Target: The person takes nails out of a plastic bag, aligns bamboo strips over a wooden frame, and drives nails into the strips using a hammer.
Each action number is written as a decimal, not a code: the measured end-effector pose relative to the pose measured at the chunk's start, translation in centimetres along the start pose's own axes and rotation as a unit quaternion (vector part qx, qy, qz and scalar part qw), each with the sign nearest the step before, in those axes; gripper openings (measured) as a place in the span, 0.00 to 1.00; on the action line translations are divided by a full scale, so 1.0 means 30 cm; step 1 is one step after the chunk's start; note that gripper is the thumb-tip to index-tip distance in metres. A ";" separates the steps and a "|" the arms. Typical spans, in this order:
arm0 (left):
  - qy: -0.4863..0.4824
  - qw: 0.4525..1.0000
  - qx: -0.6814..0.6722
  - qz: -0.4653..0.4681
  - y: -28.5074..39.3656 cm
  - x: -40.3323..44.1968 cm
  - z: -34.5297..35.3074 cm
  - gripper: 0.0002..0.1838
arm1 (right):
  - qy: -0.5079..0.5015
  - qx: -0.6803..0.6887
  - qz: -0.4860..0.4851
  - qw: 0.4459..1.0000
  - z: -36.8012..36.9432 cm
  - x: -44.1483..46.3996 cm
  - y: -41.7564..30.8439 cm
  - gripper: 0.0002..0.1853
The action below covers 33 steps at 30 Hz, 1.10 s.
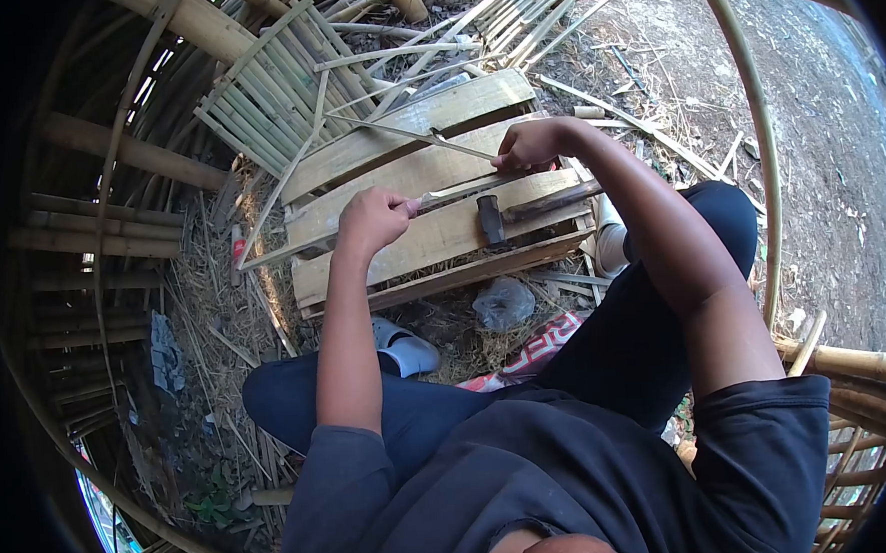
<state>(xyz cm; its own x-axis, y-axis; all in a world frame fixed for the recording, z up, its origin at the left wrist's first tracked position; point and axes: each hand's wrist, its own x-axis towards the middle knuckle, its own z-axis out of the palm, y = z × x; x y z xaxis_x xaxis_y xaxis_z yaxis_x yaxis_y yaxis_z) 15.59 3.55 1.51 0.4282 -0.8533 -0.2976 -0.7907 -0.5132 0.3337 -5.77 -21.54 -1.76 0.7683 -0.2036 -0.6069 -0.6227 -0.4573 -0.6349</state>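
Note:
My left hand (372, 220) is closed around a light bamboo strip (458, 188) that lies low across the slatted wooden crate (333, 279). My right hand (531, 144) is closed above the crate's right half, at the end of a thinner bamboo strip (406, 134) slanting up to the left. Something red (554, 164) shows just under the right hand; its kind is hidden. Beside it, a hammer (490, 221) rests on the crate's near slats, its dark head toward the left and its wooden handle (554, 201) pointing right.
A bamboo slat panel (283, 85) leans behind the crate at the left, and more split strips (539, 11) spread at the back. A clear plastic bag (505, 304) and a red-and-white sack (532, 354) lie between my legs. Curved bamboo poles (752, 110) frame the right side.

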 end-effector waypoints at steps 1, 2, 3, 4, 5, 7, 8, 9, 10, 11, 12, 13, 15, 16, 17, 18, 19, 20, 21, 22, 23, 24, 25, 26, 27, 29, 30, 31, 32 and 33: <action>0.018 1.000 0.013 -0.015 0.006 -0.009 0.005 0.15 | 0.044 -0.019 0.017 0.999 0.008 -0.029 -0.034 0.27; 0.036 0.998 0.028 -0.032 0.010 -0.018 0.013 0.15 | 0.087 -0.038 0.033 0.995 0.016 -0.058 -0.070 0.28; 0.049 0.998 0.032 -0.031 0.004 -0.022 0.034 0.16 | 0.144 -0.045 0.025 0.988 0.016 -0.086 -0.108 0.29; 0.064 0.997 0.037 -0.029 -0.010 -0.019 0.067 0.16 | 0.184 -0.094 0.006 0.978 0.005 -0.006 -0.064 0.29; 0.079 0.996 0.042 -0.026 -0.021 -0.013 0.097 0.16 | 0.209 -0.129 -0.010 0.969 0.004 0.046 0.003 0.26; 0.119 0.992 0.045 0.007 -0.028 -0.007 0.154 0.17 | 0.236 -0.154 -0.023 0.959 0.000 0.051 0.016 0.25; 0.137 0.989 0.044 0.023 -0.035 -0.010 0.180 0.18 | 0.235 -0.146 -0.021 0.961 0.013 0.039 0.014 0.25; 0.138 0.989 0.029 0.031 -0.037 -0.015 0.191 0.18 | 0.232 -0.137 -0.018 0.963 0.026 0.037 0.023 0.25; 0.129 0.991 0.020 0.041 -0.040 -0.019 0.199 0.18 | 0.245 -0.139 -0.036 0.959 0.040 0.046 0.020 0.23; 0.120 0.992 0.011 0.050 -0.043 -0.021 0.206 0.17 | 0.265 -0.121 -0.047 0.956 0.059 0.059 0.014 0.23; 0.111 0.992 0.002 0.059 -0.046 -0.024 0.214 0.17 | 0.284 -0.104 -0.058 0.952 0.082 0.075 0.014 0.23; 0.132 0.989 -0.003 0.068 -0.049 -0.027 0.229 0.17 | 0.311 -0.115 -0.101 0.938 0.104 0.088 0.017 0.24; 0.176 0.981 -0.010 0.085 -0.048 -0.033 0.261 0.16 | 0.271 -0.128 -0.096 0.949 0.121 0.122 0.007 0.24; 0.170 0.982 -0.009 0.080 -0.046 -0.031 0.267 0.15 | 0.251 -0.134 -0.093 0.954 0.129 0.138 -0.004 0.24; 0.164 0.984 -0.008 0.075 -0.045 -0.029 0.272 0.15 | 0.268 -0.125 -0.104 0.950 0.144 0.152 -0.016 0.25; 0.159 0.985 -0.007 0.069 -0.043 -0.027 0.276 0.15 | 0.257 -0.139 -0.099 0.951 0.154 0.178 -0.024 0.24; 0.168 0.983 -0.004 0.069 -0.048 -0.025 0.287 0.14 | 0.245 -0.154 -0.095 0.952 0.163 0.207 -0.032 0.23; 0.173 0.982 -0.011 0.069 -0.054 -0.023 0.297 0.14 | 0.234 -0.169 -0.091 0.953 0.170 0.234 -0.037 0.23; 0.179 0.981 -0.018 0.070 -0.056 -0.024 0.302 0.14 | 0.276 -0.162 -0.094 0.943 0.189 0.257 -0.030 0.18; 0.185 0.980 -0.026 0.071 -0.060 -0.024 0.309 0.14 | 0.265 -0.153 -0.090 0.948 0.193 0.287 -0.029 0.17; 0.192 0.979 -0.031 0.067 -0.065 -0.021 0.316 0.14 | 0.254 -0.144 -0.085 0.953 0.190 0.318 -0.028 0.16; 0.205 0.976 -0.034 0.066 -0.065 -0.020 0.321 0.13 | 0.243 -0.134 -0.080 0.957 0.179 0.331 -0.037 0.16; 0.218 0.973 -0.036 0.065 -0.065 -0.018 0.328 0.12 | 0.218 -0.191 -0.095 0.952 0.163 0.337 -0.036 0.19; 0.230 0.970 -0.039 0.063 -0.066 -0.018 0.335 0.11 | 0.191 -0.248 -0.109 0.943 0.149 0.339 -0.029 0.23; 0.239 0.968 -0.046 0.064 -0.065 -0.018 0.339 0.11 | 0.195 -0.223 -0.104 0.949 0.145 0.317 -0.042 0.25; 0.255 0.963 -0.061 0.065 -0.061 -0.019 0.350 0.10 | 0.233 -0.093 -0.072 0.965 0.136 0.215 -0.098 0.28; 0.256 0.962 -0.063 0.065 -0.059 -0.020 0.351 0.09 | 0.265 0.014 -0.045 0.963 0.133 0.181 -0.113 0.28; 0.258 0.962 -0.065 0.065 -0.058 -0.020 0.351 0.09 | 0.272 0.059 -0.052 0.959 0.127 0.180 -0.106 0.28; 0.259 0.961 -0.067 0.065 -0.058 -0.021 0.351 0.08 | 0.282 0.092 -0.065 0.953 0.133 0.171 -0.102 0.28; 0.259 0.961 -0.071 0.068 -0.057 -0.021 0.350 0.08 | 0.293 0.124 -0.079 0.945 0.147 0.183 -0.079 0.27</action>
<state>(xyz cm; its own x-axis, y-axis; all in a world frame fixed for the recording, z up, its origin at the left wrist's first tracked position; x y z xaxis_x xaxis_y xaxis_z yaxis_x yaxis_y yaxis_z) 12.07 5.94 -8.27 0.5148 -0.8260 0.2297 -0.8026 -0.3701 0.4678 -0.73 -17.75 -5.70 0.7603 -0.6263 -0.1724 -0.4529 -0.3208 -0.8319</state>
